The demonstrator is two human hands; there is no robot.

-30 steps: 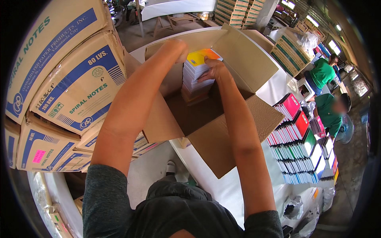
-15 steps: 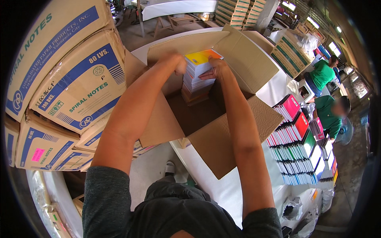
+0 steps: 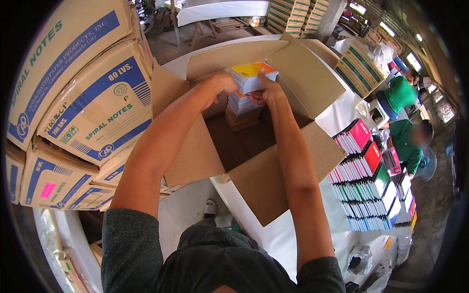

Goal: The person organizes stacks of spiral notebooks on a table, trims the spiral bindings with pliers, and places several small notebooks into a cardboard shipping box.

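Observation:
A bundle of notebooks [image 3: 251,82] with yellow-orange covers is raised a little off a taller stack of notebooks [image 3: 239,110] inside an open cardboard box [image 3: 254,188]. My right hand [image 3: 268,92] grips the bundle's right side, thumb on top and fingers underneath. At its left edge my left hand [image 3: 222,85] is closed against the bundle, its fingers curled; part of its grip is hidden. The lower stack stands against the far part of the box, and the brown box bottom shows in front of it. All the box flaps are folded outward.
Large closed cartons [image 3: 97,107] are piled at my left. On the white table [image 3: 259,229], rows of spiral notebooks [image 3: 364,190] with colored covers stand right of the box, beside clear plastic bags [image 3: 360,259]. Two people in green shirts [image 3: 406,141] are at the far right.
The top bundle has come up off the stack, leaving a gap beneath it. My right fingers have moved under it, and my left hand has shifted slightly right. The box has shifted slightly.

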